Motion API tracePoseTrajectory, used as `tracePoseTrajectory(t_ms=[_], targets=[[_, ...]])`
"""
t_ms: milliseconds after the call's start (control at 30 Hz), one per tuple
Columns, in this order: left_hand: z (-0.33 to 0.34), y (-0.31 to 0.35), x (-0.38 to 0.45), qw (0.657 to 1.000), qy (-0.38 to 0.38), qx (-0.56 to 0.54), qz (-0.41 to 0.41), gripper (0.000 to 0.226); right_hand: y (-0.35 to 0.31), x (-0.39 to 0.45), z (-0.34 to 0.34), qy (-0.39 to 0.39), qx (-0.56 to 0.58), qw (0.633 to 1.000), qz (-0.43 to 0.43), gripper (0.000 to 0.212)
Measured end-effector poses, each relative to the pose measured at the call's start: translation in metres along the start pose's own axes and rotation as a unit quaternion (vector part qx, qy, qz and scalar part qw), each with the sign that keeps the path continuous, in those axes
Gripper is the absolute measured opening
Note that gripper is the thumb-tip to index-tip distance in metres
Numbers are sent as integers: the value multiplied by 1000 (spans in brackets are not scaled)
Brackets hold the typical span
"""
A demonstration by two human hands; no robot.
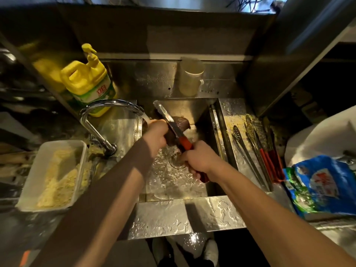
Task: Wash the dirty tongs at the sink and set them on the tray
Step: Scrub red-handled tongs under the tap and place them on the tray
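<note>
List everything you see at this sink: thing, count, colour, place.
Tongs: one, steel with red grip, held over the sink in both hands.
Scrub pad: one, dark brown, pressed to the tongs.
Sink: one, steel, wet, centre.
Tap: one, chrome, left of the sink, running.
Soap jug: one, yellow, back left.
Cup: one, clear, on the back ledge.
Tub: one, white, yellowish crumbs inside, left counter.
Other tongs: several, steel, some with red grips, right of the sink.
Bag: one, blue, far right.
Left hand: holds the pad.
Right hand: grips the red handle.
</note>
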State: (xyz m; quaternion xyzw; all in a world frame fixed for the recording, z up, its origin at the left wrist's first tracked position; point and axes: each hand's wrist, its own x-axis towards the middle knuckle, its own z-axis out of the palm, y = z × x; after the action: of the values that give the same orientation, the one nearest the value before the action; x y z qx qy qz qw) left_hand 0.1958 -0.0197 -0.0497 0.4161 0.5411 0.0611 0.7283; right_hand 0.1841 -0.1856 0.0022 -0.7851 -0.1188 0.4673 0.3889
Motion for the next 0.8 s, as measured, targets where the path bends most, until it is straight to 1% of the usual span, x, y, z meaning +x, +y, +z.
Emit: tracePoseTrajectory(t_ms=[67,167,233,300,400,467,500,567,600,633,733,800], targets=[[1,2,4,1000,-4,-19,-7,33,0,1,-2,2,2,1000,-7,6],[2,-1,4,1000,16,-27,0,27,-2,1,-4,-11,-4,1000,4,11],[4,-5,5,999,-7,-33,8,29,-4,1,-4,5,-9,1000,-4,6],[2,-6,6,998,-8,-68,8,27,-3,-4,-5,-10,-33,999,-19,4],[-14,-4,17,996,14,-89,8,30,8,-20,-21,-77,-23,997,-12,20],[-17,-12,19,996,8,-82,21,27,10,-28,-42,-84,-9,996,6,37],[-18,-17,19,996,6,-88,27,25,10,-30,-50,-74,-18,997,8,43],[-20,-23,18,993,12,-108,34,18,10,-32,-60,-42,-72,996,-7,50],[-23,-21,18,992,12,-125,26,20,11,-33,-64,-24,-103,994,-19,50],[-26,-20,19,990,8,-139,16,28,13,-32,-68,-2,-135,990,-34,49],[-31,-24,14,988,-11,-151,-22,46,16,-24,-74,85,-213,971,-74,36],[-29,-31,4,981,-72,-178,-32,50,15,-14,-69,124,-215,966,-72,40]])
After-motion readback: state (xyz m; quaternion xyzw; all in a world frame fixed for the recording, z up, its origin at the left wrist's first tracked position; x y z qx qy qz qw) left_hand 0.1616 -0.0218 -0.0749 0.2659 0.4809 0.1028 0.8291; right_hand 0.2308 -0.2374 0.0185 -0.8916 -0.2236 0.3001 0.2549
